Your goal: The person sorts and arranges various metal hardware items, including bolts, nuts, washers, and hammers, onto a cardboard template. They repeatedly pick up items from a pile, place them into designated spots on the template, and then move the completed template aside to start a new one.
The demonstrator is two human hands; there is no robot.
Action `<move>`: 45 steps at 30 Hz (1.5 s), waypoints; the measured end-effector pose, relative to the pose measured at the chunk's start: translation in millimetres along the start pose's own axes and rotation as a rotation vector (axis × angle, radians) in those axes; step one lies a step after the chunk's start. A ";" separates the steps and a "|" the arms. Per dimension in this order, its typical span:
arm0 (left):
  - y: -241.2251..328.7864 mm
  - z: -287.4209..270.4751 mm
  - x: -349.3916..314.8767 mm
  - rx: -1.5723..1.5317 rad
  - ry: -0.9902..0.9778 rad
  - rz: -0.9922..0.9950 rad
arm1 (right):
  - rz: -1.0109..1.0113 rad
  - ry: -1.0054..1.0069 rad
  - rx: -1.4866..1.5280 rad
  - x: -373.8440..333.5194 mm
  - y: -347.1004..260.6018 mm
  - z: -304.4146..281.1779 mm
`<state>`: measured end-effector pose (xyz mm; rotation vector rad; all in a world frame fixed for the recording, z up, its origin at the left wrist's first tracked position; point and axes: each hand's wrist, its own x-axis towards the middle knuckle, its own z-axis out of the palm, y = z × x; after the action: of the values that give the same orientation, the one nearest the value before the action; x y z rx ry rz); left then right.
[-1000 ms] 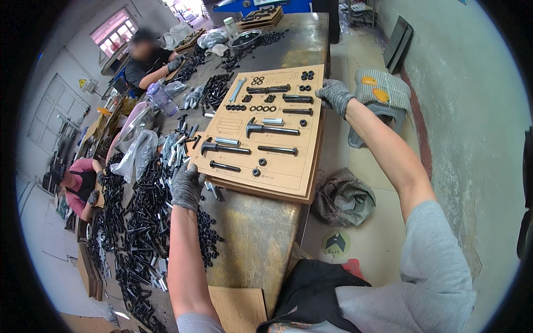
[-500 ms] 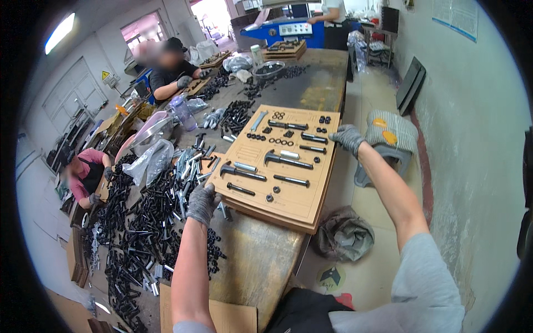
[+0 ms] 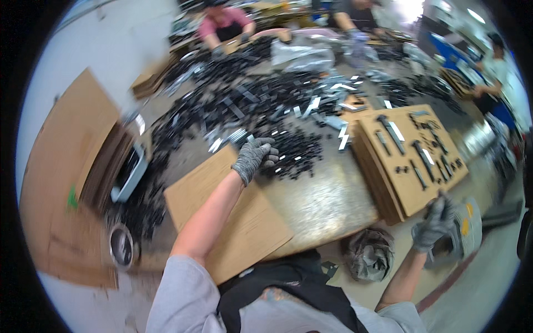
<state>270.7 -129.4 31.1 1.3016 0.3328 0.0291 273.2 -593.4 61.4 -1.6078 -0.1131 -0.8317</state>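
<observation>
- Counter [image 3: 327, 202]: a long, worn metal top strewn with dark hardware; other people work at its far end.
- Flat cardboard sheet [image 3: 233, 222] lies on the near part of the counter, under the left forearm.
- Cardboard tray [image 3: 413, 161] lies at the right end of the counter; bolts and small black parts sit in its cut-outs, and it rests on a stack of similar boards.
- Heap of small black parts [image 3: 294, 150] lies mid-counter, between the sheet and the tray, with bright metal pieces scattered round it.
- Left hand [image 3: 254, 157], in a grey knit glove, rests at the near edge of the heap. Fingers are curled in; blur hides whether they hold a part.
- Right hand [image 3: 436, 222], gloved alike, is at the tray's near edge. Fingers are closed, seemingly on the board's edge, though I cannot tell for sure.
- Judgement: picking here goes best by pinching single pieces from the loose fringe of the heap, not raking into it; the right hand does well to steady the tray so seated parts stay in their cut-outs.
</observation>
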 end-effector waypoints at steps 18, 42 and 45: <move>-109.4 -164.9 -282.1 0.252 0.870 0.335 | -0.005 -1.087 -0.238 -230.0 -53.7 168.7; -84.9 -271.6 -173.5 1.083 0.616 0.464 | 0.525 -0.951 -0.050 -276.3 -58.6 108.0; -87.5 -268.9 -176.4 1.179 0.588 0.453 | 0.500 -0.950 -0.076 -273.6 -54.9 109.7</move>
<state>19.0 62.9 -72.8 2.5218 0.5825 0.6969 92.8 -379.2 -45.6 -1.8722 -0.3327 0.3546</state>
